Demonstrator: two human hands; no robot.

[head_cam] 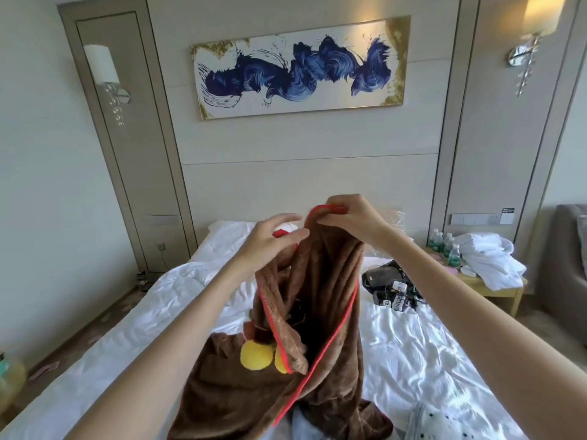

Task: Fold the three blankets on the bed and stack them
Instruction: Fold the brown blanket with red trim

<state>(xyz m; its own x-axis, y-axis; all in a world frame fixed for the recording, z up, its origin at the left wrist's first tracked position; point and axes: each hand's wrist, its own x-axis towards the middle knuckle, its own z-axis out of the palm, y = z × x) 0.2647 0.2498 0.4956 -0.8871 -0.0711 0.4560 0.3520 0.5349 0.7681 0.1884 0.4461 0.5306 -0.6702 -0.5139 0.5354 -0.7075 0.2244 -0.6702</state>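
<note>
I hold the brown blanket [320,281] up over the bed [413,344], my right hand [349,217] in a pinching grip on its red hem [328,207], my left hand [270,239] pinching fabric beside it, so I'd slide the left along that hem to a corner.

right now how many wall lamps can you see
2. The left lamp hangs on the wall left of the painting, unlit; the right lamp is at the top right, lit, partly cut off. More could be out of view.
</note>
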